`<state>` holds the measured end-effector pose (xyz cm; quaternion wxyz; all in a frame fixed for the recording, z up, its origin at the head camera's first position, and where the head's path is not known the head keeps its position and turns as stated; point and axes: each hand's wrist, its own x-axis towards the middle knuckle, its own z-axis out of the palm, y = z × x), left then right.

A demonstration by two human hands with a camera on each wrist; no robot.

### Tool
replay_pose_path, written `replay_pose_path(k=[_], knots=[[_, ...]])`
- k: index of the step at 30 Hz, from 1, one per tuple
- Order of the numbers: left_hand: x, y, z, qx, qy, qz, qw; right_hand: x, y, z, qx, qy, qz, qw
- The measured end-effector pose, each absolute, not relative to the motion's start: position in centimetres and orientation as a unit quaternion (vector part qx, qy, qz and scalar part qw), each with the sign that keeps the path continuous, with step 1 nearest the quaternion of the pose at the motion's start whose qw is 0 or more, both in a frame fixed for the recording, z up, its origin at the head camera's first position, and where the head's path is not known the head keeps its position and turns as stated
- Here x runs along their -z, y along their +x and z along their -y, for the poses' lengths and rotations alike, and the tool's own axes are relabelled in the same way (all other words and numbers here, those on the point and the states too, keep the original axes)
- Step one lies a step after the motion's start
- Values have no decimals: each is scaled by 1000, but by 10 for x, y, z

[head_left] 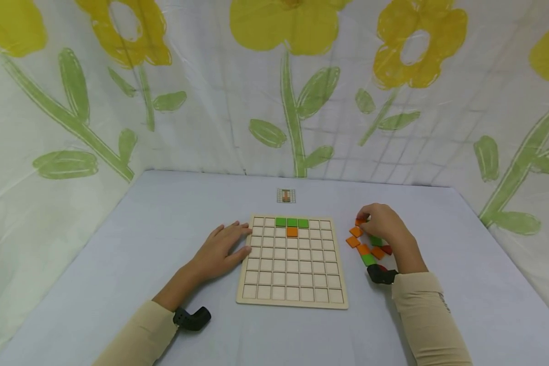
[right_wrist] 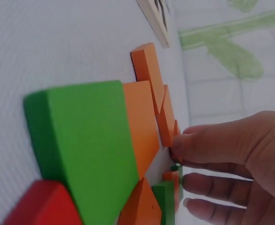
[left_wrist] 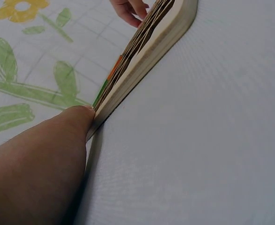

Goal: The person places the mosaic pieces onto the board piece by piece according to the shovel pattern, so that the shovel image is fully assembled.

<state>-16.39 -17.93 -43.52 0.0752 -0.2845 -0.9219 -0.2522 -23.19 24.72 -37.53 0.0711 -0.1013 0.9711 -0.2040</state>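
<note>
A wooden grid board [head_left: 278,278] lies on the table, with three green tiles [head_left: 292,222] in its far row and one orange tile [head_left: 292,232] below the middle one. My left hand [head_left: 221,252] rests at the board's left edge, fingers spread and fairly straight; the left wrist view shows its thumb side [left_wrist: 48,150] against the board's side [left_wrist: 149,58]. To the right of the board, my right hand [head_left: 384,222] pinches an orange square tile [head_left: 359,222] at the far end of a loose pile. Its thumb and index finger meet at that tile in the right wrist view.
The pile holds several orange tiles [head_left: 353,242], green tiles [right_wrist: 90,140] and red pieces [right_wrist: 43,206], some overlapping. A small printed card [head_left: 286,196] with a grid pattern lies beyond the board. Behind the table [head_left: 187,203] hangs a flowered curtain [head_left: 210,101].
</note>
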Motion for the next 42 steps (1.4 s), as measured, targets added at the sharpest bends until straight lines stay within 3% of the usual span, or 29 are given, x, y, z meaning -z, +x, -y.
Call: replay_pose_path(k=[42], knots=[[438, -166, 181, 248, -284, 923, 69, 370, -230, -227, 218, -154, -963, 40]])
